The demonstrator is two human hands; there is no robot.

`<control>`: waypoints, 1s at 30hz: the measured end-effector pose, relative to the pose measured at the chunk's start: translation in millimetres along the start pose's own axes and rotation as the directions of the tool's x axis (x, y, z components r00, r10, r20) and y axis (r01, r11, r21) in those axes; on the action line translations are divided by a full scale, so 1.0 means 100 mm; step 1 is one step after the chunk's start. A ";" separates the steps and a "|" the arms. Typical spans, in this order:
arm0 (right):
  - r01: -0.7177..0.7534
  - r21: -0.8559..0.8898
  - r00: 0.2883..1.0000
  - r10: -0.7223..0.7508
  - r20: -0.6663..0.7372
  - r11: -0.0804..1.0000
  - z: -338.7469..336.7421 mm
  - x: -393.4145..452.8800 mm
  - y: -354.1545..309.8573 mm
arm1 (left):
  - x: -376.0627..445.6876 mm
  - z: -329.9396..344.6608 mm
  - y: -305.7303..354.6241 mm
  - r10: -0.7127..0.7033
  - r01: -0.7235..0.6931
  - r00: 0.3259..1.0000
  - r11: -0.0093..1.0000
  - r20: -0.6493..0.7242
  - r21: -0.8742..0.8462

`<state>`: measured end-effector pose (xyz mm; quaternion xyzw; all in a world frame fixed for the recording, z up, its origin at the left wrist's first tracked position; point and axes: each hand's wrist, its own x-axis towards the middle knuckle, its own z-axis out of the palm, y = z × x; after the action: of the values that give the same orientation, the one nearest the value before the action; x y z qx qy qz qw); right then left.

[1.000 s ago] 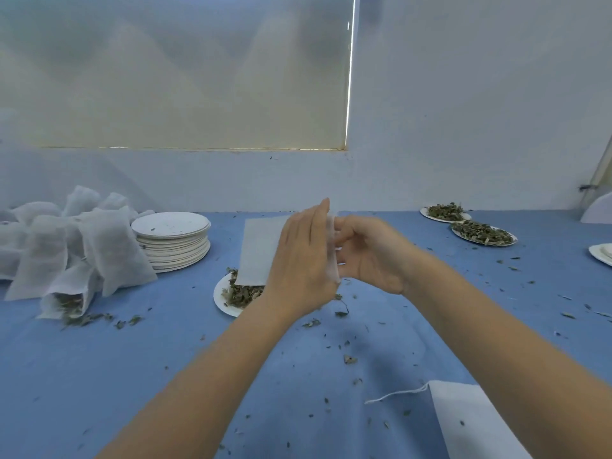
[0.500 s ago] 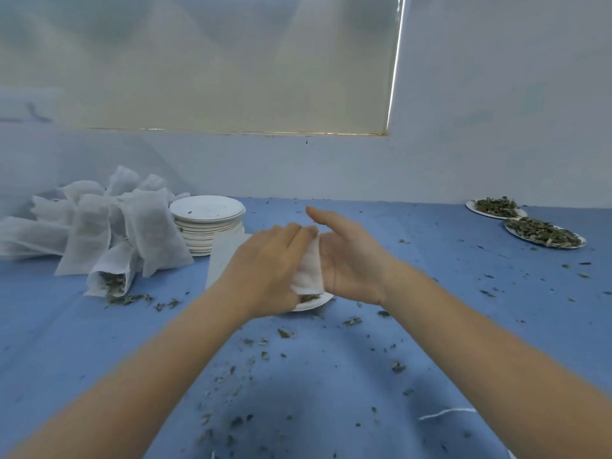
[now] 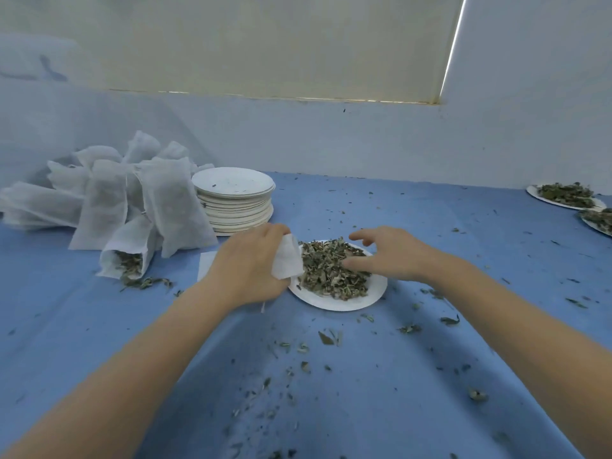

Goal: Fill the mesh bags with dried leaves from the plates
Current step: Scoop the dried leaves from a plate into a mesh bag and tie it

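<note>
A white paper plate (image 3: 344,301) heaped with dried leaves (image 3: 334,270) sits mid-table on the blue cloth. My left hand (image 3: 246,266) grips a white mesh bag (image 3: 286,260) at the plate's left rim, the bag's mouth turned toward the leaves. My right hand (image 3: 385,253) hovers over the plate's right side with fingers spread and loosely bent, fingertips at the leaves, holding nothing that I can see.
A heap of filled mesh bags (image 3: 109,200) lies at the left, one spilling leaves (image 3: 132,263). A stack of used plates (image 3: 235,203) stands behind my left hand. Two more leaf plates (image 3: 566,195) sit at the far right. Leaf crumbs litter the cloth.
Both hands came down from working the bag in the air. My right hand let go of the bag and moved over the leaves; my left hand brought the bag to the plate's rim.
</note>
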<state>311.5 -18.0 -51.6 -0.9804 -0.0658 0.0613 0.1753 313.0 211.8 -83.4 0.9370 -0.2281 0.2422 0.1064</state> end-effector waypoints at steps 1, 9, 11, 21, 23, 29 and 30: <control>-0.010 0.009 1.000 0.010 0.006 1.000 0.03 0.04 0.02 | 0.04 0.02 -0.01 -0.006 0.006 1.000 1.000 -0.003 -0.016; 0.081 0.093 0.979 -0.062 -0.193 0.992 0.19 0.17 0.06 | 0.21 0.15 0.03 -0.061 0.065 0.997 0.992 0.039 -0.108; 0.097 0.117 0.970 -0.068 -0.235 0.988 0.14 0.14 0.07 | 0.22 0.16 0.05 -0.053 0.059 0.997 0.992 0.057 -0.112; 0.291 0.218 0.886 -0.177 -0.429 0.931 -0.12 0.02 -0.15 | 0.23 0.21 0.08 -0.060 0.065 0.998 0.983 0.033 -0.170; 0.324 0.162 0.874 -0.229 -0.427 0.932 -0.09 0.00 -0.21 | 0.24 0.21 0.08 -0.099 0.099 0.995 0.978 0.010 -0.184; 0.395 -0.139 0.846 -0.418 -0.331 0.908 -0.03 0.03 -0.30 | 0.24 0.24 0.11 -0.120 0.106 0.991 0.971 -0.053 -0.216; 0.393 -0.173 0.848 -0.429 -0.313 0.903 0.00 0.04 -0.31 | 0.24 0.24 0.12 -0.104 0.088 0.992 0.972 -0.066 -0.218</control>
<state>311.9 11.7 -41.4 -0.9465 -0.2456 -0.1530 0.1428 335.9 185.1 -91.0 0.9200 -0.2031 0.2465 0.2273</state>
